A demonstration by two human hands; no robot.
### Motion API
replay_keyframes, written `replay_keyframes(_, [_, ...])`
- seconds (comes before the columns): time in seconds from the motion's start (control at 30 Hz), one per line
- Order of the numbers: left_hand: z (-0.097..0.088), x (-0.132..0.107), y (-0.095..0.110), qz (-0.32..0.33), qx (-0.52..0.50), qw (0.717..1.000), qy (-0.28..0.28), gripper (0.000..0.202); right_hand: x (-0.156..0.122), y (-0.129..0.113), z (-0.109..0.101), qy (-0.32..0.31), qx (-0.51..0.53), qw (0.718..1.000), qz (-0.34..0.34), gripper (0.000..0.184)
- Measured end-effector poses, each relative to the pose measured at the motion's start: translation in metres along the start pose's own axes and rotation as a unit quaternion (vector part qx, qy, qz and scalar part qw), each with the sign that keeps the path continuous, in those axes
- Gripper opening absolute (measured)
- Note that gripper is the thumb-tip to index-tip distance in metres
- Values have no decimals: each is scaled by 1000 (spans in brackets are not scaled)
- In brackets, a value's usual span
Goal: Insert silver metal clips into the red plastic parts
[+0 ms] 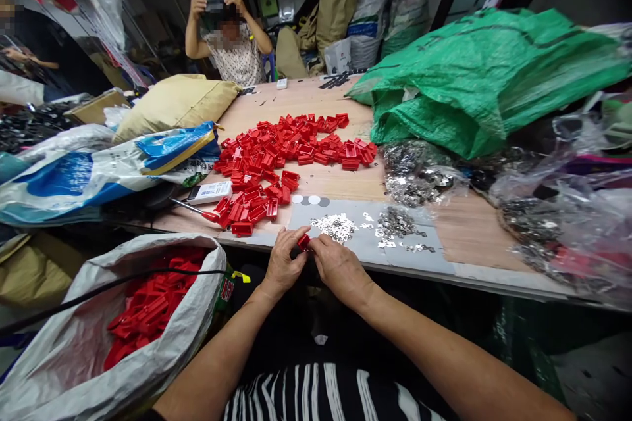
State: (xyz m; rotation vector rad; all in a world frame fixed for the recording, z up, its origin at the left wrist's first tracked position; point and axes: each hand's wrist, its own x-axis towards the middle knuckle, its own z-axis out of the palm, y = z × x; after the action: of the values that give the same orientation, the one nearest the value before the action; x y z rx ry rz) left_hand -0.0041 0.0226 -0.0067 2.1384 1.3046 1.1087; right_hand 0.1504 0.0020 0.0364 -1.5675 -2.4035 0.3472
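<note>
Cluttered with sacks and bags, the bench [326, 184] carries a wide pile of red clips [291, 151] ahead of me and a small heap of metal bits [336, 226] on a grey sheet [365, 243] at its near edge. My left hand [284, 262] and right hand [338, 266] meet just over that edge, fingers pinched together on one red clip [303, 241] between them. A white sack [148, 342] by my left arm holds more red clips. Across the bench sits another person [230, 39], both hands raised to the head.
</note>
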Motion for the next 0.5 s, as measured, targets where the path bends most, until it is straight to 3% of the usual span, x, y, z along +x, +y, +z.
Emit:
replay_keyframes(0.3, [0, -1, 1, 9, -10, 1000, 6, 55, 7, -14, -5, -30, -61, 997, 34, 24])
replay_keyframes(0.5, [1, -1, 1, 5, -10, 1000, 7, 54, 6, -8, -12, -37, -25, 999, 23, 22])
